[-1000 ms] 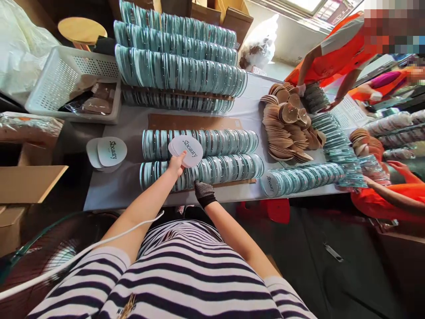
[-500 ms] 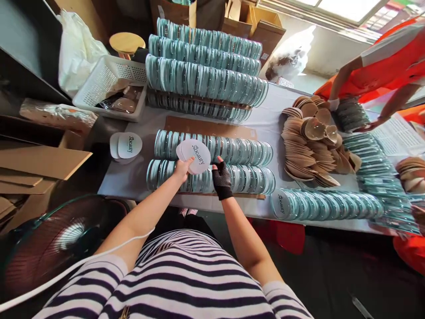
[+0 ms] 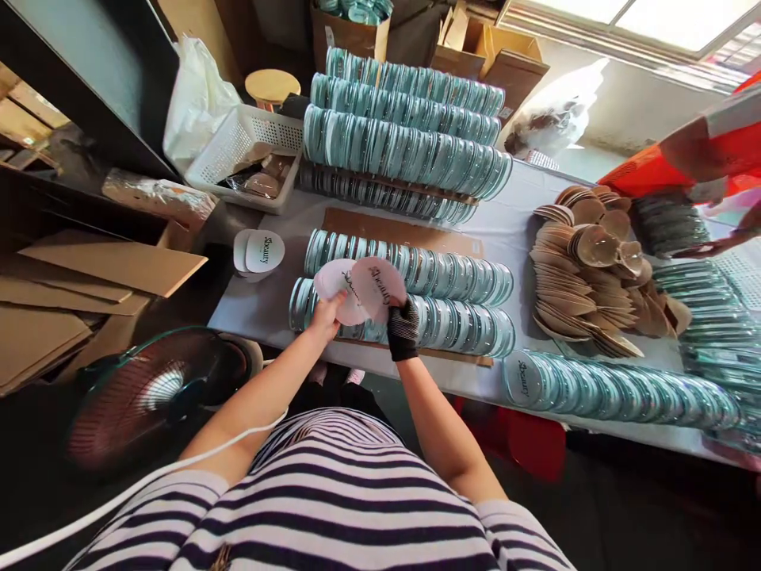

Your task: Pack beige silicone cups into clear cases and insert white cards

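I am holding a white card (image 3: 338, 289) in my left hand (image 3: 326, 316), pinching its near edge. My right hand (image 3: 403, 323), in a black glove, is gripping another white card (image 3: 380, 285) just beside it. Both cards are hanging over the near rows of teal cases (image 3: 452, 305) on the surface (image 3: 261, 305). Farther left, a small pile of cards (image 3: 258, 252) is lying. Far back, more teal cases (image 3: 410, 151) are sitting stacked up.

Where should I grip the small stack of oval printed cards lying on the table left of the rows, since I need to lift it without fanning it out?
Take the card stack by its long edges, pinching across the narrow width from above. It lies flat on the table with open cloth around it, and the basket stands clear behind, so a top approach looks easiest.
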`<state>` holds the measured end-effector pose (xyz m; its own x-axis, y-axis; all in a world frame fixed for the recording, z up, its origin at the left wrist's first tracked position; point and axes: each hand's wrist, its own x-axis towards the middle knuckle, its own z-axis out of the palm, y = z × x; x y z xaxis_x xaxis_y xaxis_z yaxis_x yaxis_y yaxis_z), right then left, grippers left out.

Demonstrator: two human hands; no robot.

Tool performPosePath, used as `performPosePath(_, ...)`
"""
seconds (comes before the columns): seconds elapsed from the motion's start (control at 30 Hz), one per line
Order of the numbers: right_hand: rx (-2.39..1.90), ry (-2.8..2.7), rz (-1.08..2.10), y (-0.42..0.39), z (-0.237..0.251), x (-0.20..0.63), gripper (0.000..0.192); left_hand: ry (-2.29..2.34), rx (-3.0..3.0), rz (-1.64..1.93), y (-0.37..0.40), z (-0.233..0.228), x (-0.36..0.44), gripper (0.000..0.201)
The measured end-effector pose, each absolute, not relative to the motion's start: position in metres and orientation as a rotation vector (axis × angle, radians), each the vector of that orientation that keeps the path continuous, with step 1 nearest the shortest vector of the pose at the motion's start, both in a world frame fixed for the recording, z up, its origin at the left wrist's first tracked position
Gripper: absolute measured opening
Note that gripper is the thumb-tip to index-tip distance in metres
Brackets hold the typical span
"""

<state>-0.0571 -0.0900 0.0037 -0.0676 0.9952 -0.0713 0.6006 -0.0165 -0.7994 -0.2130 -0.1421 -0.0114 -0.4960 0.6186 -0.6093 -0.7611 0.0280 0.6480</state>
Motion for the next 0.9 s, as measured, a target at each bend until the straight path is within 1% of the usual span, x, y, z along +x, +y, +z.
performPosePath(0.1, -1.775, -1.782, 0.655, -0.115, 0.007, -0.020, 0.037, 1.270, -0.252, 1.699, -0.131, -0.010, -0.241, 0.036)
performPosePath(0.2, -1.718, -2.183, 0.554, -0.165, 0.006, 0.002, 0.037, 1.232, -0.232, 1.701, -0.114, -0.012, -0.266, 0.034)
performPosePath(0.3, -1.707, -2.473, 0.574, -0.204, 0.000, -0.007, 0.038, 1.195, -0.240, 1.662, -0.102, -0.017, -0.275, 0.030)
performPosePath(0.4, -1.829, -2.509, 0.572, -0.214, -0.001, -0.035, 0.040, 1.170, -0.259, 1.624, -0.101, -0.021, -0.273, 0.030)
performPosePath(0.53, -1.802, -2.443, 0.658, -0.211, 0.011, -0.060, 0.043, 1.125, -0.258, 1.625, -0.103, -0.023, -0.272, 0.033)
performPosePath(0.63, -1.839, -2.421, 0.722, -0.211, 0.016, -0.065, 0.043, 1.106, -0.287, 1.620, -0.103, -0.024, -0.275, 0.030)
performPosePath(0.73, -1.969, -2.454, 0.713, -0.203, 0.006, -0.074, 0.042, 1.090, -0.287, 1.617, -0.103, -0.026, -0.277, 0.028)
performPosePath(0.9, -2.100, -2.497, 0.783, -0.176, -0.019, -0.096, 0.034, 1.072, -0.251, 1.616, -0.106, -0.029, -0.276, 0.025)
